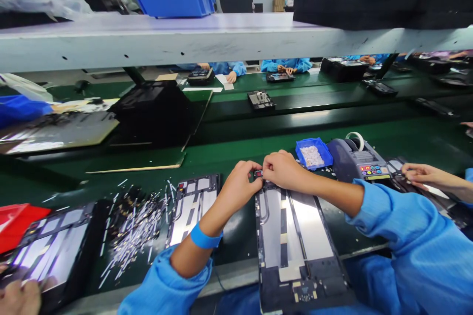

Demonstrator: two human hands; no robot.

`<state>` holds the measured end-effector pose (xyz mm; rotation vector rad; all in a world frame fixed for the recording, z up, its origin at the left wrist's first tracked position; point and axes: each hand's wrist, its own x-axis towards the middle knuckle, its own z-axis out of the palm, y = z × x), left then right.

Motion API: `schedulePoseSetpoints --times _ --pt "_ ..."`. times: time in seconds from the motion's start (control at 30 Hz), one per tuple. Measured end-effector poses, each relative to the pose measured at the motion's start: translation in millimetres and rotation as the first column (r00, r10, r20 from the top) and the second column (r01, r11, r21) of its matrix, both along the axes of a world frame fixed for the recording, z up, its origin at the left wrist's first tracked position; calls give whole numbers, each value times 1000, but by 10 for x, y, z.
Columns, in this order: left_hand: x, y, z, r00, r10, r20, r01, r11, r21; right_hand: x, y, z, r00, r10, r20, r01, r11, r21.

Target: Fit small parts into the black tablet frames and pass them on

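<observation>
Tablet chassis [295,241] is lying flat on the green bench [229,155] straight in front of the person, its far edge reaching up under both hands. Left hand [239,188] and right hand [283,169] are meeting at that far edge, fingertips almost touching, and both are pinching a small dark part [257,173] between them at the top corner of the frame; what exactly the part is cannot be told, as it is too small. Both grips are looking clenched around it, the left wrist wearing a blue band [204,239].

Just left of the left forearm, a second chassis [192,206] is lying on the bench, and further left of it a heap of thin white strips [136,226] is spreading out. Just beyond the right hand, a small blue tray [325,153] of white pieces is sitting, with a tape dispenser [354,160] right beside it. Further right, another person's hand [421,174] is resting on the bench. Far across the belt, sleeved hands of other workers [284,66] are showing.
</observation>
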<state>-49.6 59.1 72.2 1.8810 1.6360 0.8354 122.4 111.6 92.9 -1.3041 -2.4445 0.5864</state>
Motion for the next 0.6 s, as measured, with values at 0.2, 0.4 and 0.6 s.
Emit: schedulePoseSetpoints --times 0.2,0.4,0.6 --pt "-1 -1 -1 1000 -5 -10 5 1000 22 -7 37 11 997 -78 24 79 996 -30" --pt "-15 9 -35 1000 6 2 -6 1000 -10 59 120 35 986 -117 -119 111 992 -59" --pt "2 -108 108 979 112 172 -125 990 65 247 38 77 931 237 -278 -57 846 530"
